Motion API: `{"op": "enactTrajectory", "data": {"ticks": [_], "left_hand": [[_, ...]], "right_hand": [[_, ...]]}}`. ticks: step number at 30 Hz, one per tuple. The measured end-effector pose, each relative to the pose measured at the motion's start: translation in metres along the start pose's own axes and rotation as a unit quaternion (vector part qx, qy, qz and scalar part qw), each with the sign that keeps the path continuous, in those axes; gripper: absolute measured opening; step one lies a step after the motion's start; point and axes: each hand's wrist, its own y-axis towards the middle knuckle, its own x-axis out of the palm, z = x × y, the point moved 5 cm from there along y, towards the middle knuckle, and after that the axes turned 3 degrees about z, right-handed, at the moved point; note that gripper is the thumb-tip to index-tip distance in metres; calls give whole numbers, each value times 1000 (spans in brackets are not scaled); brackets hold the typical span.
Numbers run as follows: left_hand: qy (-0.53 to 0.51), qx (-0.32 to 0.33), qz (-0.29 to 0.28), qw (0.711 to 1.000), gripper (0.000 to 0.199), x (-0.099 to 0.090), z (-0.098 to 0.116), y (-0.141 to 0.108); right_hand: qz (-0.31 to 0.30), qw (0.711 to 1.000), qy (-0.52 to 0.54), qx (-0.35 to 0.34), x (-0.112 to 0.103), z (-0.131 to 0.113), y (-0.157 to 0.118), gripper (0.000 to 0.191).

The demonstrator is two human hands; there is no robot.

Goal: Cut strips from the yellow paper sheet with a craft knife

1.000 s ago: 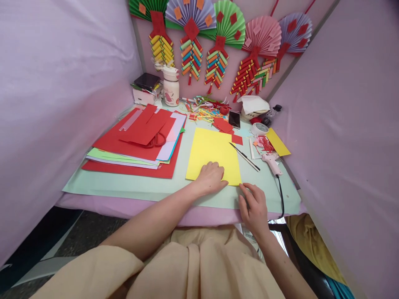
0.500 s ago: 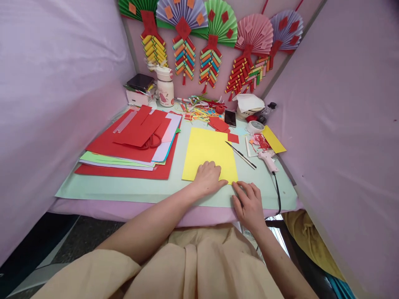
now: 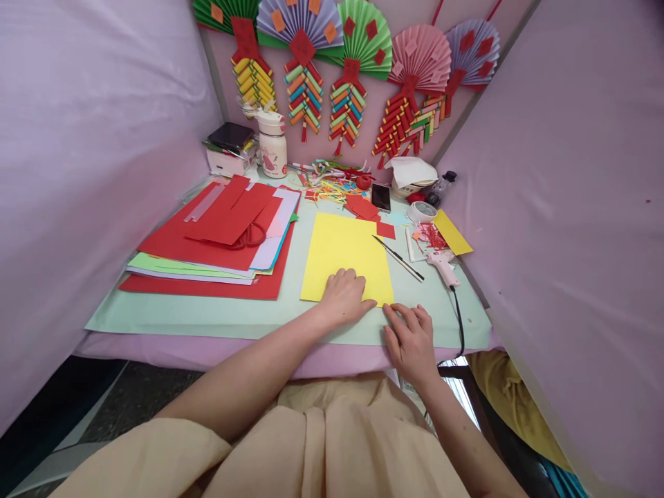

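A yellow sheet of paper [image 3: 345,249] lies flat on the pale green table cover, close to its front edge. My left hand [image 3: 344,296] rests palm down on the sheet's lower part, fingers lying flat and thumb toward the right corner. At that lower right corner my right hand [image 3: 412,340] touches the paper's edge with its index fingertip, the fingers loosely bent and apart. Neither hand grasps anything. Just right of the sheet lies a thin dark pointed tool [image 3: 398,257] beside a slim white stick; its kind is unclear.
A stack of coloured paper [image 3: 207,259] with red-handled scissors [image 3: 254,235] lies left. Right are a pink glue gun [image 3: 443,266] with a cord, a tape roll [image 3: 421,211] and a phone [image 3: 380,198]. Behind stand a bottle [image 3: 272,149] and paper scraps; paper fans [image 3: 364,38] hang on the wall.
The whole view has shifted very slightly. Both hands and the yellow paper keep the same places relative to each other.
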Motion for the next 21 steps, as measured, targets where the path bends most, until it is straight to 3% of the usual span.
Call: {"op": "enactTrajectory", "data": {"ticks": [14,21], "left_hand": [[-5,-9,-9,1000,30,0,1,0],[-5,-5,-7,1000,31,-1,1,1]], "right_hand": [[-18,999,18,21,1,1,2,36],[75,989,74,100,-7,19,-1,32]]}}
